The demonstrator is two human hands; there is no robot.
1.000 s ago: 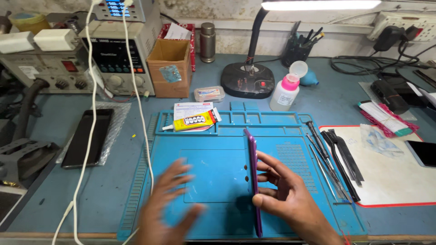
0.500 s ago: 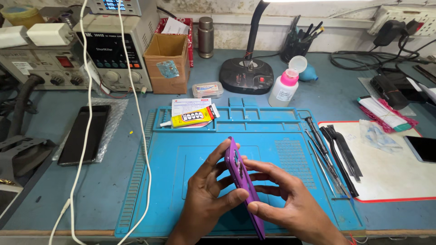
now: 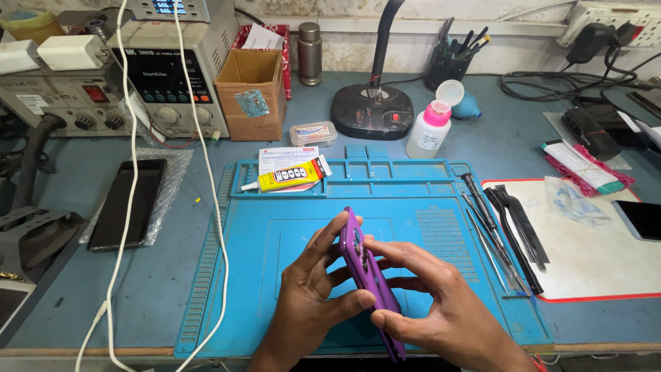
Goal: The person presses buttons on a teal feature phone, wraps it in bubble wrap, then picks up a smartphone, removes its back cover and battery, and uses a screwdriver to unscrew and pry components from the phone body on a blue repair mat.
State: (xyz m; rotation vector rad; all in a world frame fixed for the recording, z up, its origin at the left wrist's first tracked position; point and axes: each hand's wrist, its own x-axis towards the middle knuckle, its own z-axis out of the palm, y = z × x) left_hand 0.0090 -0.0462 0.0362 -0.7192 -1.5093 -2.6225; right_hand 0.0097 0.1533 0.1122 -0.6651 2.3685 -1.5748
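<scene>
While the purple phone (image 3: 368, 282) sits edge-up between both hands over the blue mat (image 3: 413, 207), it's held pretty securely: the left hand (image 3: 310, 303) grasps it from the back side with the thumb curled round the lower edge, and the right hand (image 3: 441, 310) pinches it from the other side, index finger stretched up toward the camera holes. So both hands are closed on the phone, nothing loose.

If you're working a case like this, I'd say keep it low over the mat like it is here, so a slip only lands on rubber. Press near the corners and edges, not the middle, and let one hand just brace while the other does the pushing. Looks like that's roughly the split here, though I can't tell how hard either hand squeezes.

Glue tube (image 3: 286, 178) lies on the mat's top tray, well apart. Tools (image 3: 506, 231) sit along the right edge, near enough to grab. Another phone (image 3: 127, 203) lies on bubble wrap off to the left.
</scene>
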